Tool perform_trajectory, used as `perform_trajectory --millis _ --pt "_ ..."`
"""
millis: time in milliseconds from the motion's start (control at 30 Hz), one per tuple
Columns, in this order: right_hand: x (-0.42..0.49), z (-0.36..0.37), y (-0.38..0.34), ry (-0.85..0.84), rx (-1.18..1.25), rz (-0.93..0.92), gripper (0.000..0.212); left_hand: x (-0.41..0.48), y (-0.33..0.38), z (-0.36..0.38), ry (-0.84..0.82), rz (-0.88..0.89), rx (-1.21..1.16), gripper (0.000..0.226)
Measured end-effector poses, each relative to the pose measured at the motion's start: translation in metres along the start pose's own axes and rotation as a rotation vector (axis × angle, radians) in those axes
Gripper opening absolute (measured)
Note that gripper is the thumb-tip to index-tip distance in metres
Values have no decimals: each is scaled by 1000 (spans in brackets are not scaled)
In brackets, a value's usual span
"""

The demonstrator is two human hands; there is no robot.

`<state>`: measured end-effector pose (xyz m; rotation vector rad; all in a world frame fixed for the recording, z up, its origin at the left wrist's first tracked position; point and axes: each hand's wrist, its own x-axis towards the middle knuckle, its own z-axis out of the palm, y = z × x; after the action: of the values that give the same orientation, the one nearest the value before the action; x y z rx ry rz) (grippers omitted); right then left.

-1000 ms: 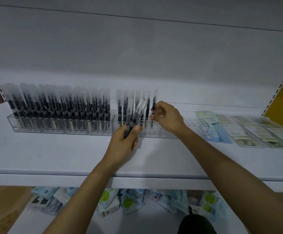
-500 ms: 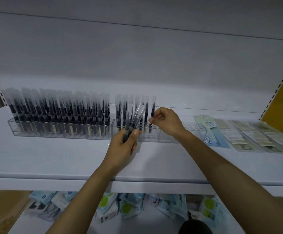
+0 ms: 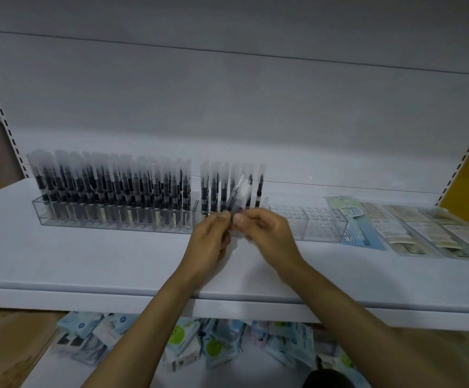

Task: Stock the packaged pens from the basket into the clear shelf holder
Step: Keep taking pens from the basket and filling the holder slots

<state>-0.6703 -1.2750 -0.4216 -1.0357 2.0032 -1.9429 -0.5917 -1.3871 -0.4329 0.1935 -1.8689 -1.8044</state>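
We see both hands meeting over the middle of the white shelf [image 3: 88,261], just in front of the clear holder [image 3: 323,226]. The left hand [image 3: 209,243] grips a small bunch of packaged pens [image 3: 239,191] by their lower ends, with fingers and thumb curled round them. The bunch leans out of the fist toward 1 o'clock, and its clear sleeve tops cross in front of the pens standing behind. The right hand [image 3: 272,239] comes in from 3 o'clock and meets the left at the fingertips. Its thumb and forefinger pinch the same bunch just above the left thumb. That spot is blurred, so we cannot tell whether it pinches one pen or several.

Seen from the hands, the stocked pens [image 3: 110,191] fill the holder at 10 to 11 o'clock, upright and tightly packed in several ranks. A short row [image 3: 213,189] stands at 12 o'clock, directly behind the held bunch and parted from the packed block by a narrow gap. At 2 to 3 o'clock of the right hand, the holder's cells show clear through. Past its end, farther out at 3 o'clock, flat packets [image 3: 423,233] lie side by side on the shelf. At 6 o'clock, below the shelf edge and between the forearms, small pouches [image 3: 199,345] lie heaped on a lower level.
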Motion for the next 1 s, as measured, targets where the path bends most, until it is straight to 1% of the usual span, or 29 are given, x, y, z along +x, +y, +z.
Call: perform_trajectory --millis 33,100,133,200,233,267,300,333,367,400,433,533,567,600,667,733,933,1000 --pt "-3 5 -1 -30 43 20 7 -1 0 0 -7 24 24 29" --pt "-5 9 -2 -26 100 37 12 -2 -1 0 -16 46 31 25" --pt "-5 10 -4 4 135 59 12 -2 -1 0 -21 50 22 24" --pt "0 6 -10 116 215 91 11 0 -2 0 -38 55 38 25" --pt "3 2 -12 169 238 90 10 0 -2 0 -50 61 64 27" --pt "5 -2 -15 187 234 81 9 1 -3 0 -60 69 95 28" --pt "6 -5 -17 155 216 71 6 2 -5 0 -61 78 122 29" --pt "5 -6 -20 88 203 65 5 2 -5 0 -51 83 138 30" --pt "4 -8 -22 25 197 64 10 3 -6 0 -35 86 143 29" --pt "5 -12 -25 9 188 61 14 3 -7 -1 -19 86 141 29" --pt "10 -17 -27 55 180 59 16 3 -8 -1 -5 84 139 29" --pt "41 -44 -31 363 258 101 15 4 -10 -1 24 65 125 29" --pt "52 -54 -29 428 257 115 15 4 -10 -1 29 52 111 30" --pt "60 -61 -24 450 209 128 14 5 -11 -1 30 40 98 29" --pt "70 -68 -8 395 67 128 12 6 -13 -2 26 23 82 29" --pt "71 -67 1 330 -5 96 11 6 -13 -2 30 12 77 29" --pt "69 -67 2 281 108 -37 14 6 -11 0 31 11 59 29" --pt "71 -66 7 246 73 -55 13 7 -11 0 29 5 56 30"
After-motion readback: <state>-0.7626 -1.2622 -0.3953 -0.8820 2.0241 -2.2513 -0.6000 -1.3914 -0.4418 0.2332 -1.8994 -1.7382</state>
